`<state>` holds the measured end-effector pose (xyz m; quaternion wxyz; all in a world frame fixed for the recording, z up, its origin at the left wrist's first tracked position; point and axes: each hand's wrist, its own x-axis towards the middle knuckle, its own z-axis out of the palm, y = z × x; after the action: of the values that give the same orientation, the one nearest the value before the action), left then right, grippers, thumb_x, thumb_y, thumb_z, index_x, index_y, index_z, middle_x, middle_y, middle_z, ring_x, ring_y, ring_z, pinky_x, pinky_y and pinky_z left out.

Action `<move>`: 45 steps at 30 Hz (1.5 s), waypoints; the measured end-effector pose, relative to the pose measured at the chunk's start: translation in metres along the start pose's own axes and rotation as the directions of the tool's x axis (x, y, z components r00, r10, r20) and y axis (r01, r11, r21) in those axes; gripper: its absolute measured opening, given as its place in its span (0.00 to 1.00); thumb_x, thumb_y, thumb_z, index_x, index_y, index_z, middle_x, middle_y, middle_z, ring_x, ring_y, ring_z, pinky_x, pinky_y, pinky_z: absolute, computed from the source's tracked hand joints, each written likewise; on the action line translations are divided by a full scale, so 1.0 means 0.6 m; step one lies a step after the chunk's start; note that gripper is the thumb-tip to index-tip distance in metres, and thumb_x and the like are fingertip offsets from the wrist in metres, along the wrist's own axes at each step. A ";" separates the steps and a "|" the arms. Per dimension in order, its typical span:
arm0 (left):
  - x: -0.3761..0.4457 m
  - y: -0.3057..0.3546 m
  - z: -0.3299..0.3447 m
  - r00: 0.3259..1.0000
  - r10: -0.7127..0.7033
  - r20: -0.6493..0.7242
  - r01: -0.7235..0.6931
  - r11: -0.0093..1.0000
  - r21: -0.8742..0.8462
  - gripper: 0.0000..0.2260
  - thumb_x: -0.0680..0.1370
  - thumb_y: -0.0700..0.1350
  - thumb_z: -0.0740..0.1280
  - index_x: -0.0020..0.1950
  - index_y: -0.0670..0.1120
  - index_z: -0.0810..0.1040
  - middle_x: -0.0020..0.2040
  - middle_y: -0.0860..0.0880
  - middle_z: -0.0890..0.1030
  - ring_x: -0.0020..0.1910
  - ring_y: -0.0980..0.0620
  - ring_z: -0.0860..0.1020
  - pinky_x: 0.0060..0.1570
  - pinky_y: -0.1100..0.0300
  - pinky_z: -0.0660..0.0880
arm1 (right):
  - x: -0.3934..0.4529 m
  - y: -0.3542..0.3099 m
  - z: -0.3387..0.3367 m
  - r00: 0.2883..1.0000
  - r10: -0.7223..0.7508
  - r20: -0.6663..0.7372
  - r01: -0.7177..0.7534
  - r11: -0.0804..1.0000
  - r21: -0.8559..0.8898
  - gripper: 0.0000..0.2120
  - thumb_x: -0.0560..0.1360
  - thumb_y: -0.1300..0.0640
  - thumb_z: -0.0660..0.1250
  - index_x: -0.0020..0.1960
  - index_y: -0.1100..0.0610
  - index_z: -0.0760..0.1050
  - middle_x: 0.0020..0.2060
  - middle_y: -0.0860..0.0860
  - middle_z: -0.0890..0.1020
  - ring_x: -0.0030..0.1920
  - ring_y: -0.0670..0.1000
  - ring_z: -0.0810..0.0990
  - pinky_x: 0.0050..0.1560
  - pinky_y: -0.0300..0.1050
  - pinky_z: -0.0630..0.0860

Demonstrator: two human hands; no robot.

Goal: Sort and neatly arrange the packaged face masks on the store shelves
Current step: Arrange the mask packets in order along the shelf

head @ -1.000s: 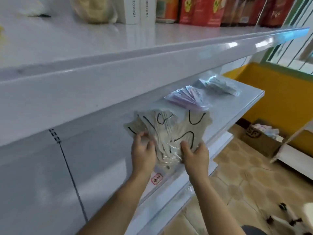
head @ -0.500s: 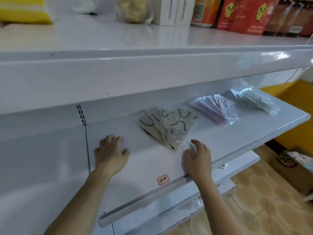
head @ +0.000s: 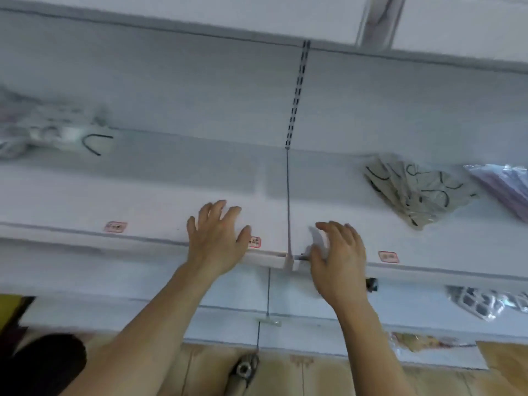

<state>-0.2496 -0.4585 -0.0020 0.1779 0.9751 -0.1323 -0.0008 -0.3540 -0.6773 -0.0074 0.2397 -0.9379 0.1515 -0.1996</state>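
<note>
A fanned pile of beige packaged masks (head: 414,190) with black ear loops lies on the white shelf (head: 143,195) at the right. Purple packaged masks (head: 503,184) sit at the far right edge. A blurred heap of packaged masks (head: 51,130) lies at the far left of the shelf. My left hand (head: 217,238) hovers with fingers spread over the shelf's front edge and holds nothing. My right hand (head: 340,252) is beside it, fingers relaxed and empty, just right of the seam between two shelf boards.
A slotted upright (head: 297,92) runs down the back panel at the seam. Red price labels (head: 388,256) are stuck along the front edge. A lower shelf holds a clear packet with dark squares (head: 485,304). Tiled floor (head: 314,375) lies below.
Both hands let go of the beige masks, which now lie on the shelf. The view and both hands have shifted left along the shelf, and the far-left heap has come into view.
</note>
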 end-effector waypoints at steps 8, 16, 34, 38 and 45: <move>-0.074 -0.276 -0.138 0.942 -0.265 -0.207 0.250 0.964 -0.092 0.21 0.82 0.56 0.62 0.74 0.53 0.72 0.79 0.48 0.64 0.78 0.44 0.58 0.74 0.34 0.57 | 0.007 -0.314 0.157 0.945 -0.260 0.198 0.222 0.956 0.192 0.22 0.74 0.56 0.66 0.68 0.55 0.76 0.65 0.56 0.79 0.70 0.64 0.72 0.69 0.66 0.69; -0.052 -0.630 -0.261 0.869 -0.359 -0.340 0.333 0.933 -0.135 0.19 0.82 0.55 0.63 0.73 0.54 0.73 0.79 0.49 0.65 0.79 0.45 0.59 0.73 0.34 0.60 | 0.017 -0.642 0.374 0.897 -0.378 0.230 0.296 0.899 0.323 0.21 0.75 0.56 0.65 0.68 0.52 0.75 0.65 0.51 0.77 0.70 0.58 0.71 0.70 0.60 0.69; 0.169 -0.999 -0.414 0.964 -0.020 -0.265 0.032 0.999 0.042 0.31 0.75 0.47 0.70 0.78 0.50 0.67 0.79 0.41 0.64 0.66 0.35 0.72 0.58 0.41 0.77 | 0.231 -1.066 0.613 0.805 -0.369 0.465 0.369 0.925 0.095 0.34 0.72 0.55 0.70 0.76 0.50 0.67 0.73 0.50 0.72 0.75 0.56 0.66 0.71 0.58 0.69; 0.208 -1.004 -0.421 0.950 -0.074 -0.303 0.092 0.995 0.044 0.27 0.75 0.51 0.73 0.73 0.52 0.70 0.73 0.41 0.67 0.55 0.35 0.79 0.43 0.44 0.82 | 0.255 -1.059 0.649 0.815 -0.399 0.420 0.390 0.914 0.111 0.26 0.74 0.54 0.66 0.72 0.45 0.73 0.67 0.50 0.77 0.67 0.59 0.75 0.68 0.58 0.72; 0.235 -1.035 -0.446 0.951 -0.095 -0.294 0.045 0.984 -0.175 0.23 0.76 0.39 0.74 0.71 0.49 0.77 0.66 0.41 0.71 0.53 0.39 0.80 0.57 0.45 0.80 | 0.258 -1.058 0.673 0.864 -0.489 0.119 0.447 0.854 0.266 0.17 0.77 0.60 0.60 0.59 0.51 0.84 0.55 0.51 0.83 0.56 0.57 0.80 0.60 0.48 0.72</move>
<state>0.0594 0.1576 0.0392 0.2765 0.9497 -0.0683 0.1303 0.0814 -0.0462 0.0378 0.3031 -0.9266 -0.1289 -0.1814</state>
